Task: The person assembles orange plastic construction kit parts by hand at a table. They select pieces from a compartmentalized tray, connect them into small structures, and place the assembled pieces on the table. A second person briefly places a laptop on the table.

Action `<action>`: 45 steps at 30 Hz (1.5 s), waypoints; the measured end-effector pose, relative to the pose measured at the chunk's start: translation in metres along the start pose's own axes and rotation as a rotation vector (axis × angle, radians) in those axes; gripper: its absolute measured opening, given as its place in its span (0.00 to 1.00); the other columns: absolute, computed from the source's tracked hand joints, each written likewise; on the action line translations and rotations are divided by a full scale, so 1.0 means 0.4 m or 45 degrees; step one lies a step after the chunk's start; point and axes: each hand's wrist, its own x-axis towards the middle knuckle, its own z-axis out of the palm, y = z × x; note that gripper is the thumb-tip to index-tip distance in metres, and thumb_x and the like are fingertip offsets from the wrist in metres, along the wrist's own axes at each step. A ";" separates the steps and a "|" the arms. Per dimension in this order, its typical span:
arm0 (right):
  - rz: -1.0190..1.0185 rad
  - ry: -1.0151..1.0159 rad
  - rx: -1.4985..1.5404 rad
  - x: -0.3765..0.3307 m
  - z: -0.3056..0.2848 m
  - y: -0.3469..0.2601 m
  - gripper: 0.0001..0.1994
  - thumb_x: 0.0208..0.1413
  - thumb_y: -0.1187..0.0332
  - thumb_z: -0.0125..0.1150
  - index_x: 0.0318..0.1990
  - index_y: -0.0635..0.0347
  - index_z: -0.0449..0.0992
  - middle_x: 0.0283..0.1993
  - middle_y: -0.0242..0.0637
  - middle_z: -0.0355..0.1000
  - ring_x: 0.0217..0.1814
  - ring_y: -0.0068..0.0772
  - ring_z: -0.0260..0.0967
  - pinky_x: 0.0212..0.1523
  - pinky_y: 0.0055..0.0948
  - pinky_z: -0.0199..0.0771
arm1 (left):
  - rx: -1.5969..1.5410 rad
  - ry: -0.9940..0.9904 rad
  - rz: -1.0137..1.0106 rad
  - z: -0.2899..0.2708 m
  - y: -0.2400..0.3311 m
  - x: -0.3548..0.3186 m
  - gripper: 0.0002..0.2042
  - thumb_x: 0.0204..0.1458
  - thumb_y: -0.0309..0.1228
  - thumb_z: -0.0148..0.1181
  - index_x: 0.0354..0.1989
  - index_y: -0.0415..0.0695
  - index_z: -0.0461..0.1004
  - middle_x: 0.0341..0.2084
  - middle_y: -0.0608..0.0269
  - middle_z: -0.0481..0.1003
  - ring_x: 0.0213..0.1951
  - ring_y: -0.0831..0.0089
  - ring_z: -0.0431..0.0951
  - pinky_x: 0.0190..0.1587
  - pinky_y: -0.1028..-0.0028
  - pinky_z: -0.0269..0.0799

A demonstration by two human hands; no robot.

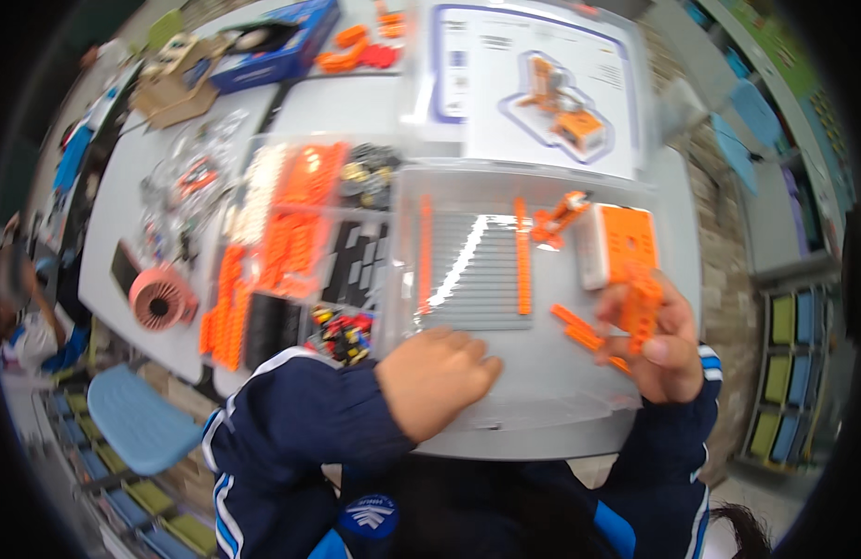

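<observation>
Nearest to me are the dark blue sleeves with white stripes (291, 419), coming up from the lower edge. From my seat I see the left hand (435, 377) resting palm down on the clear plastic tray lid (505, 410), fingers curled loosely together, holding nothing; it only touches the lid's near part.

On the other side, the right hand (668, 349) pinches a small orange plastic block assembly (640, 307) between thumb and fingers, which are closed around its lower end. The assembly's long axis runs roughly upright in the picture, its free end pointing away from me toward the white and orange box-shaped module (621, 244) just beyond it. I cannot tell whether the two touch.

On the lid lie two long orange beams (522, 256), lengthwise away from me, and a short orange strip (577, 326) lying slantwise just beside the right hand. A small orange bracket piece (561, 216) sits near the module's far left corner.

Left of the lid is a clear compartment tray (300, 242) of orange, white and black parts. Beyond it all lies a printed instruction sheet (533, 84).
</observation>
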 end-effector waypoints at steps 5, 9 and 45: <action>-0.042 -0.043 -0.044 0.013 0.011 0.017 0.23 0.44 0.75 0.72 0.46 0.55 0.66 0.52 0.52 0.74 0.48 0.44 0.77 0.44 0.43 0.84 | 0.010 -0.057 0.004 0.006 -0.006 -0.005 0.09 0.44 0.23 0.60 0.36 0.40 0.72 0.31 0.58 0.74 0.39 0.58 0.80 0.43 0.64 0.75; 0.048 0.116 -0.087 -0.009 0.014 0.028 0.32 0.46 0.68 0.73 0.60 0.59 0.65 0.43 0.43 0.71 0.38 0.33 0.73 0.38 0.31 0.76 | 0.012 -0.024 0.017 -0.002 -0.002 -0.002 0.09 0.44 0.23 0.60 0.36 0.40 0.73 0.30 0.58 0.73 0.38 0.60 0.79 0.43 0.65 0.75; 0.142 0.187 0.340 0.003 0.009 0.063 0.24 0.71 0.50 0.41 0.61 0.59 0.70 0.32 0.45 0.75 0.31 0.35 0.65 0.35 0.34 0.61 | -0.066 0.100 -0.013 0.030 -0.004 -0.014 0.09 0.43 0.24 0.62 0.33 0.41 0.71 0.26 0.59 0.74 0.33 0.60 0.80 0.36 0.64 0.76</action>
